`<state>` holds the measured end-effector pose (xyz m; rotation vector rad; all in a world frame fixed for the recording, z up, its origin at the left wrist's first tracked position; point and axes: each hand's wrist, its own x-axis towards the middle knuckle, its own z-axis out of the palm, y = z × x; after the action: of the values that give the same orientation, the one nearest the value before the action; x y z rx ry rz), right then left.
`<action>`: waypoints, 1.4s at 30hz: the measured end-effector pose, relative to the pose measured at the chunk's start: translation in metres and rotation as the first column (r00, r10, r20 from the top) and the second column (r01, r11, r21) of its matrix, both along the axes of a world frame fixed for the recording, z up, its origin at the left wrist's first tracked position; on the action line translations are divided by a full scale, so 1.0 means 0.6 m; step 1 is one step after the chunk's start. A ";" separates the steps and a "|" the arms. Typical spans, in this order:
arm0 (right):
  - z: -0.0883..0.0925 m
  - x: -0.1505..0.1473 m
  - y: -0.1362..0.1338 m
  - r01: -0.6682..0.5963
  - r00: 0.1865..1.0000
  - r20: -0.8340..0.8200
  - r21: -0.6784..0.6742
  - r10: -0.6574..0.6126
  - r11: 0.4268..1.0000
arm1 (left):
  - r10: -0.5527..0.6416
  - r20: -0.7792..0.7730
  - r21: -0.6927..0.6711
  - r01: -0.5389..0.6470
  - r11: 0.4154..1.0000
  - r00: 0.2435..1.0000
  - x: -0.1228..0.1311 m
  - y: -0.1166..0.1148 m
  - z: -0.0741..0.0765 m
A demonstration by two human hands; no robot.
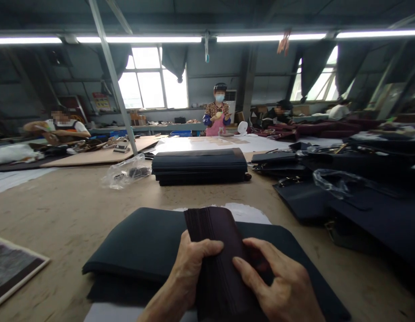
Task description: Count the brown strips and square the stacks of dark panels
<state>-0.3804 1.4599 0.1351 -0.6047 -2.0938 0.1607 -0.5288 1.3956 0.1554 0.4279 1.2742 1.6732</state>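
- From where I stand, the stack of thin maroon pieces [219,270] lies right between the worker's hands, above the desk [66,210] and over the dark green panels [140,241], close in front of the body.
- Its long axis runs away from the worker, the far end leaning a little left; the layered edges fan out along the left side, and a smooth dark face shows toward the right.
- The left hand [189,266] has hold of that layered side: its thumb presses flat across the top, while the other fingers are hidden beneath or behind.
- The right hand [282,277] is at the opposite long side, loosely curled, thumb and forefinger a little apart, their tips at the smooth face and its edge. Whether it pinches a layer, I cannot tell.
- So neither hand has to reach: both are at the stack, the left lying further across it.
- Straight beyond the stack's far end, well apart from it, a thick pile of dark sheets [199,167] lies crosswise, its long axis running left to right.
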 end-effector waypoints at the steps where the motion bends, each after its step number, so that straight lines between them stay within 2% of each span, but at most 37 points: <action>1: -0.001 0.000 0.000 -0.014 1.000 0.000 -0.022 0.014 1.000 | 0.028 0.014 -0.021 -0.028 0.999 1.000 -0.001 -0.001 -0.002; 3: 0.001 -0.002 0.000 -0.036 0.999 -0.034 -0.011 0.036 0.999 | 0.057 0.020 -0.050 -0.056 0.997 0.998 -0.002 -0.002 -0.005; 7: 0.011 -0.008 0.000 -0.017 0.993 -0.111 0.068 0.024 0.998 | 0.037 -0.018 -0.026 -0.038 0.999 0.999 -0.003 -0.001 -0.008; 18: 0.008 -0.004 0.003 0.042 0.997 -0.070 0.040 -0.039 0.998 | 0.015 -0.079 -0.027 -0.017 0.999 0.997 -0.002 0.002 -0.004; 23: 0.003 0.000 0.005 -0.070 0.995 0.074 0.102 0.063 0.992 | 0.038 -0.066 -0.056 -0.042 0.998 0.997 -0.001 0.000 -0.003; 25: 0.001 0.002 0.004 -0.062 0.994 0.092 0.097 0.053 0.993 | 0.052 -0.066 -0.066 -0.057 0.996 0.996 -0.001 -0.002 -0.005; 29: -0.002 0.002 -0.001 -0.024 0.995 0.097 0.099 0.014 0.995 | 0.056 -0.080 -0.073 -0.062 0.995 0.995 -0.002 -0.004 -0.006; 35: -0.002 -0.003 -0.005 -0.026 0.997 0.070 0.105 0.018 0.994 | 0.048 -0.035 -0.053 -0.050 0.997 0.998 -0.001 -0.002 0.001; 42: -0.001 -0.005 -0.006 -0.030 1.000 0.000 0.111 0.030 0.993 | 0.039 0.003 -0.041 -0.039 0.998 0.999 -0.001 0.001 -0.002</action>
<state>-0.3835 1.4561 0.1344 -0.5062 -2.0957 0.0617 -0.5293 1.3959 0.1541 0.3773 1.3193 1.6765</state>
